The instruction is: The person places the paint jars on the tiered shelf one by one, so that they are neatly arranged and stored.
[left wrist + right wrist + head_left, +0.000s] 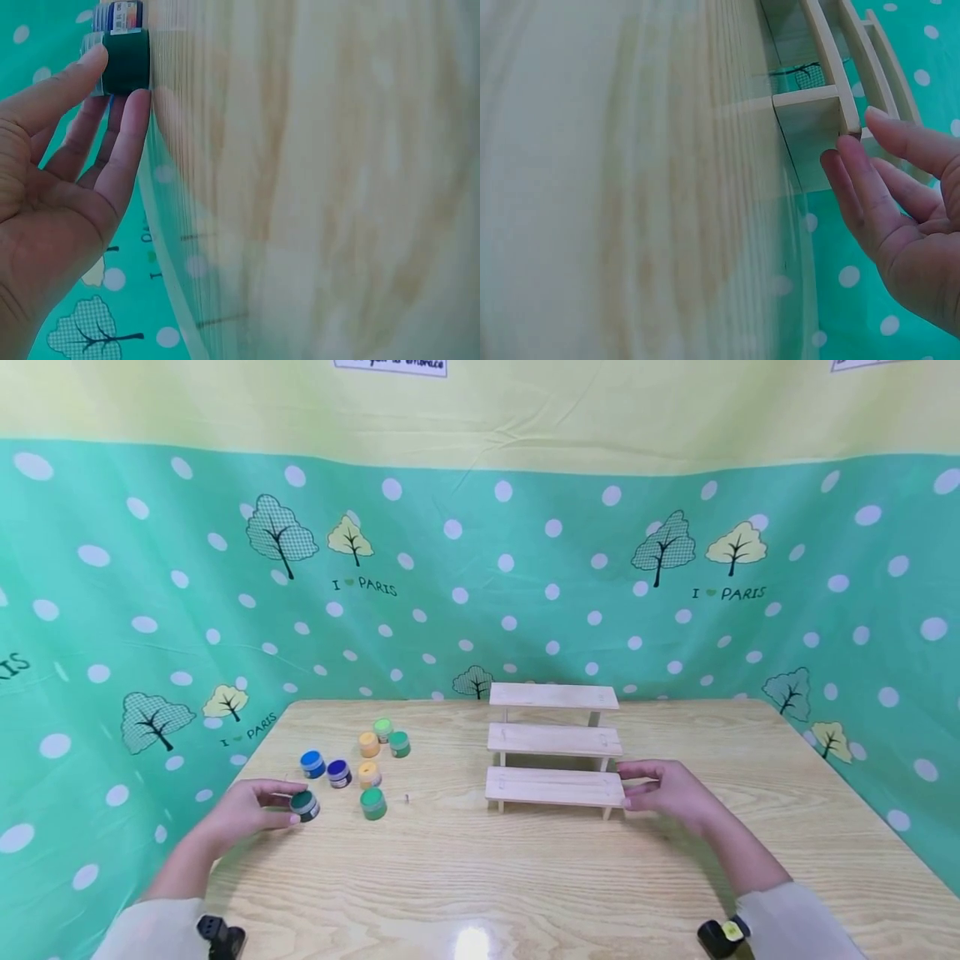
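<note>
My left hand [251, 814] pinches a dark green paint jar [304, 805] between thumb and fingers, at the left of the table. In the left wrist view, the thumb lies along the clear part of the jar [126, 64]. A three-tier wooden shelf [555, 786] stands right of centre. At the right end of its lowest board, my right hand [671, 793] holds the edge with thumb and fingertips. The right wrist view shows fingertips [849, 146] right at the end of that board [831, 64].
Other paint jars stand near the left hand: blue [312, 764], purple [339, 773], orange [369, 743], light green [383, 730] and more green ones [373, 803]. A tiny object [407, 798] lies beside them. A green dotted curtain [502, 585] hangs behind the wood-grain table [420, 893].
</note>
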### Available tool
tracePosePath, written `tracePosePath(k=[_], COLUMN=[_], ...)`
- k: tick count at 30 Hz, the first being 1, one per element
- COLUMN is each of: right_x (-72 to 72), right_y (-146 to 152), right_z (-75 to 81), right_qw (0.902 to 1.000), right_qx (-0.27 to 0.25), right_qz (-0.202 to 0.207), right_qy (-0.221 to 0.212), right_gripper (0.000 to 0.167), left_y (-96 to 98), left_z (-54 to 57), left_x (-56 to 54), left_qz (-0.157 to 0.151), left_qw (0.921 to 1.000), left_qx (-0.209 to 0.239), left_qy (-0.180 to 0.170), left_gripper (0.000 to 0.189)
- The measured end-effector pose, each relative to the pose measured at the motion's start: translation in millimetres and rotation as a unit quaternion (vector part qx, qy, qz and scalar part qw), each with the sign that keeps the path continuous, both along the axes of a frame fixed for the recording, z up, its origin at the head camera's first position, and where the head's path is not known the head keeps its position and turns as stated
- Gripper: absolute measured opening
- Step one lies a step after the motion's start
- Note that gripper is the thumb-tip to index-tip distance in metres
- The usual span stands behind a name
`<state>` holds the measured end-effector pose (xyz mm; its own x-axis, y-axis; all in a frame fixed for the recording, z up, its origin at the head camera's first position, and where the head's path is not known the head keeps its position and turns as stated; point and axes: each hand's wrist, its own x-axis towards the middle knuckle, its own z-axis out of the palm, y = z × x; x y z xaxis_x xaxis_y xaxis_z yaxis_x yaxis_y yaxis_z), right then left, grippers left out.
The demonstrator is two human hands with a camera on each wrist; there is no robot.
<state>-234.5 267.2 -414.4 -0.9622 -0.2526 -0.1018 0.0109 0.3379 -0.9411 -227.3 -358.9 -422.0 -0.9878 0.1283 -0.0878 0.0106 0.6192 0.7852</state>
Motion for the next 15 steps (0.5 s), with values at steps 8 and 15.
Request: tracePosePath(k=[8, 15], right_x=[-2.5, -4.9], right_y=[-2, -1], right_z=[1.4, -0.5], right_qw=[1.0, 0.9999], right_qx=[0.0, 0.002], right_qz=[0.007, 0.005], right_qy=[-0.007, -0.015], right_gripper=[0.06, 0.06], left_y=[6.9, 13.6], left_z=[-1.3, 5.7], left_x=[-3.0, -1.9], left_qz=[0.005, 0.003], left_qw=[0.9998, 0.9999], left_qx=[-0.021, 0.005], left_qy=[-0.004, 0.011], left_gripper=[0.058, 0.058])
